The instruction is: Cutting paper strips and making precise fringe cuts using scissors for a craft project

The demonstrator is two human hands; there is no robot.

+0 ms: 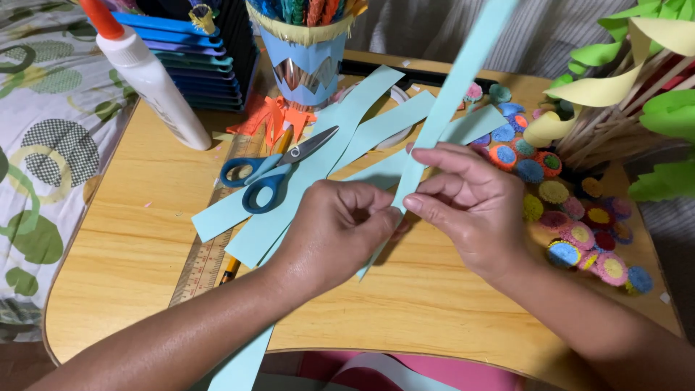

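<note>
A small wooden table [145, 239] with rounded corners fills the frame; a patterned cloth with green and grey circles [43, 145] lies along the left edge and striped fabric runs across the top.

At centre, both hands meet on a long light-blue paper strip [463, 69] that rises toward the upper right of the frame. The left hand [337, 224] has its grip closed, fingertips pinched on the strip's lower part. The right hand [470, 199] pinches the same strip just beside it, thumb and fingers closed on the paper.

More light-blue strips [369, 130] lie fanned on the table behind the hands. Blue-handled scissors [271, 170] rest on them at centre left, with a ruler [206, 261] and a pencil below. A white glue bottle with an orange cap [152, 80] leans at upper left, a decorated blue cup [304, 58] stands at top centre, and small colourful fringed paper discs [572, 224] cluster to the right beneath green and yellow paper leaves [651, 43].
</note>
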